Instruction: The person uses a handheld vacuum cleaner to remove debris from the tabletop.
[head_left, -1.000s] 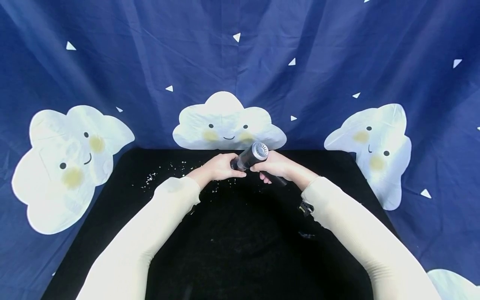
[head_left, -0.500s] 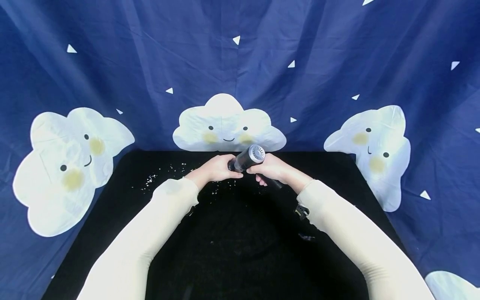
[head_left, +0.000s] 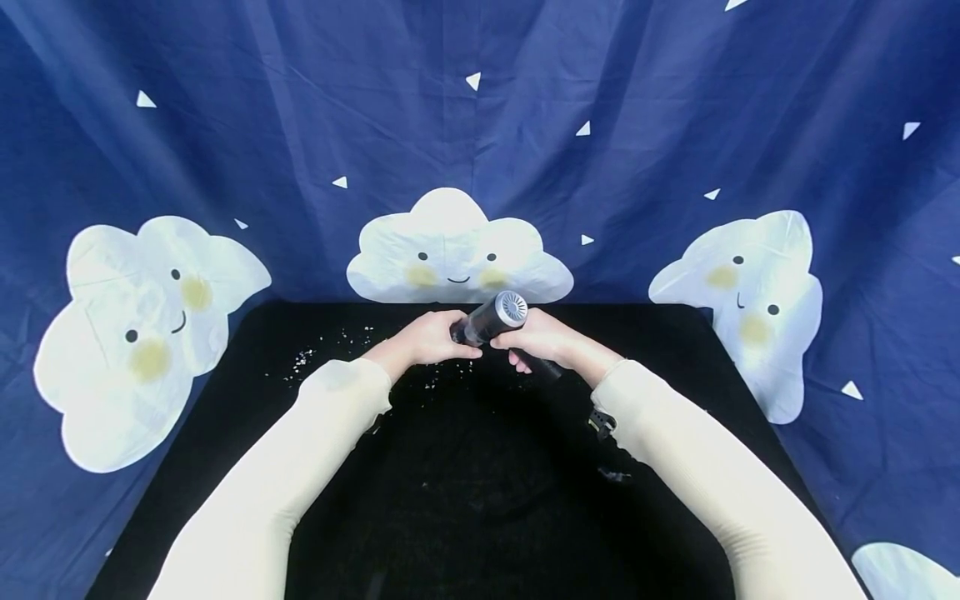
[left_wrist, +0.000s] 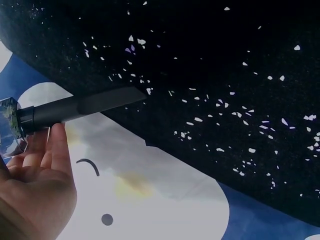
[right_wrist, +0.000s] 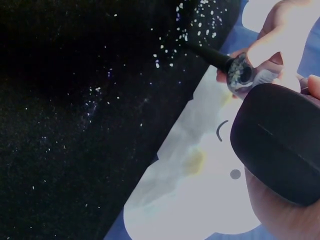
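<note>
I see the handheld vacuum near the head view's centre, slightly further left than a second ago. The left hand still holds its front, the right hand its handle; white specks dot the left wrist view's right half.

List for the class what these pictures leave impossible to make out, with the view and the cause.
Head: the nozzle, hidden behind the left hand.
Left wrist: most of the handheld vacuum, cut off by the left edge.
Right wrist: most of the right hand, covered by the handle.
All views: what the white bits are; too small.
</note>
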